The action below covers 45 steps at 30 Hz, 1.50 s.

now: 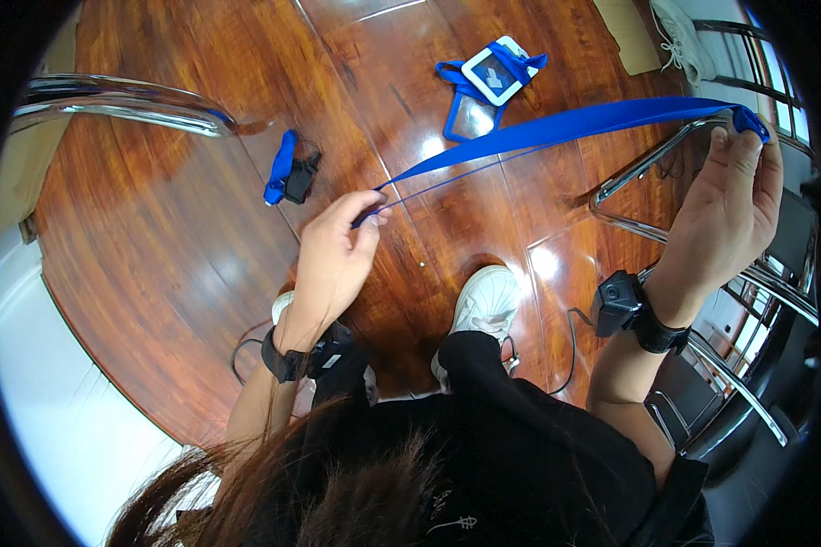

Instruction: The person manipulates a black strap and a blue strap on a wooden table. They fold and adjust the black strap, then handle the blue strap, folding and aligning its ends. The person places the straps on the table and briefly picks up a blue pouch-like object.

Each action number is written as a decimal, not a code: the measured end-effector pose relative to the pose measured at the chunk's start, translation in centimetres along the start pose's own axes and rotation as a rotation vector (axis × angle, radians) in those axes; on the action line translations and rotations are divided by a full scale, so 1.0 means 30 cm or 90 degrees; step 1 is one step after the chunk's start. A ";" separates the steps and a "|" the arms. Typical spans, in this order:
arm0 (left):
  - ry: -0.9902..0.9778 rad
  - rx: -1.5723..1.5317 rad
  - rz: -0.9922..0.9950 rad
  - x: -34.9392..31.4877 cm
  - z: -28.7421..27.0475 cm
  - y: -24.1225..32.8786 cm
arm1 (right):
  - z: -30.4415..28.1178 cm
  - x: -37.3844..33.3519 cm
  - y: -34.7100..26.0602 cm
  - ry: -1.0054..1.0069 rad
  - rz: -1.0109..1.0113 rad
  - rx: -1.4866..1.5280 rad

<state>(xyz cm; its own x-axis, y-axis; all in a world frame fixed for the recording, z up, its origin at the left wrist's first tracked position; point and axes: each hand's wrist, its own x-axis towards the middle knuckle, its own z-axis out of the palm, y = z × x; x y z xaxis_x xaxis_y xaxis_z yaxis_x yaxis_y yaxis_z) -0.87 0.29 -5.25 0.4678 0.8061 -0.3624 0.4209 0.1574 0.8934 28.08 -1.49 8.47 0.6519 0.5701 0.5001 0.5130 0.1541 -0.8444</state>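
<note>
Nearest me, strands of long brown hair hang over a black shirt (538, 447), and the wearer stands on a glossy wooden floor (182, 237), the right white shoe (488, 296) in plainer sight than the left. A dark cable (571, 356) curls on the boards right of that shoe. Each wrist wears a black band, the left band (287, 365) lying near the knees and the right band (661, 333) carrying a small black camera (616, 299). A little farther off, the left hand (333, 255) pinches one end of a blue strap (556, 126) between thumb and fingers. The right hand (730, 205), raised well out to the right, nips the other end, bunched into a fold, between thumb and fingertips. The strap runs between them above the floor, its broad face catching the light, a thin line of blue alongside its near edge. Beyond the left hand, a blue bundle (281, 169) lies against a black box (298, 185). A chrome chair leg (137, 100) reaches in from the left; a chrome frame (628, 221) stands on the right. Past the strap lies a white-framed badge (493, 77) tangled in blue ribbon, a clear sleeve (474, 118) just beside it. Farthest right are cardboard (629, 36) and a laced sneaker (686, 44).
</note>
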 end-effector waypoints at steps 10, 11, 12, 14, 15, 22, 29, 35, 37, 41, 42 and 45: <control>0.024 0.138 0.103 -0.009 -0.029 -0.054 | -0.003 -0.012 -0.005 -0.037 0.056 0.086; 0.031 0.143 0.051 -0.008 -0.021 -0.065 | -0.003 -0.012 -0.006 -0.032 0.051 0.083; 0.029 0.146 -0.015 -0.008 -0.013 -0.074 | -0.005 -0.012 -0.007 -0.029 0.051 0.083; 0.040 0.071 -0.103 -0.007 -0.004 -0.088 | -0.011 -0.007 -0.013 -0.024 0.052 0.066; 0.053 -0.007 -0.124 -0.003 -0.004 -0.094 | -0.016 -0.003 -0.018 -0.020 0.051 0.050; 0.103 -0.299 -0.136 0.022 -0.033 -0.104 | -0.039 0.022 -0.016 0.003 0.069 0.045; 0.141 -0.610 -0.215 0.015 -0.035 -0.114 | -0.053 0.029 -0.005 -0.029 0.043 0.084; 0.022 -0.907 -0.214 0.021 -0.072 -0.172 | -0.046 0.026 -0.005 -0.021 0.069 0.114; -0.052 -0.717 -0.213 0.014 -0.087 -0.167 | -0.033 0.019 -0.014 0.015 0.103 0.127; -0.162 -0.131 -0.111 -0.006 -0.117 -0.069 | 0.025 -0.037 -0.039 -0.063 0.117 0.133; -0.171 0.017 -0.097 -0.010 -0.133 -0.027 | 0.043 -0.067 -0.052 -0.102 0.143 0.144; -0.023 0.025 0.092 0.001 -0.146 0.115 | 0.110 -0.154 -0.073 -0.238 0.213 0.201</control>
<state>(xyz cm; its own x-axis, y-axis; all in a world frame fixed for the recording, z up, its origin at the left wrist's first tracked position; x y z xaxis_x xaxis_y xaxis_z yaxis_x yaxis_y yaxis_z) -2.82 3.37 -1.00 0.5528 0.7976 -0.2414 0.3778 0.0184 0.9257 22.10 -1.81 7.37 0.4791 0.8659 0.1441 0.0852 0.1175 -0.9894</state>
